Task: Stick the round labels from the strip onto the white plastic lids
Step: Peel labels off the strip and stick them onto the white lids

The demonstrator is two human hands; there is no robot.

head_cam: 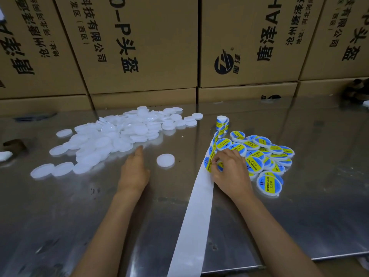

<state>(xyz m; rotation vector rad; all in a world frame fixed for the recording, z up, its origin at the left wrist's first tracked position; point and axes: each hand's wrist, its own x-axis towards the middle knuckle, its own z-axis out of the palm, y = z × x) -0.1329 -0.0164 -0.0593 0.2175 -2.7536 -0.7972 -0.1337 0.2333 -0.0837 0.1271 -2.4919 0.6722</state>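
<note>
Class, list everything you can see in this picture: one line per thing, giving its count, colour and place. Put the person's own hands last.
Plain lids: a large heap, too many to count, white, far left of centre on the table.
Single lid: one, white, alone between the two hands.
Labelled lids: a pile, white with blue and yellow labels, on the right.
Label strip: one, white backing with blue-yellow labels at its far end, running from the near edge to a small roll.
Table: one, shiny metal.
Cardboard boxes: several, brown, stacked behind the table.
Left hand: flat on the table, fingers straight.
Right hand: its grip pinches a label at the strip.
</note>
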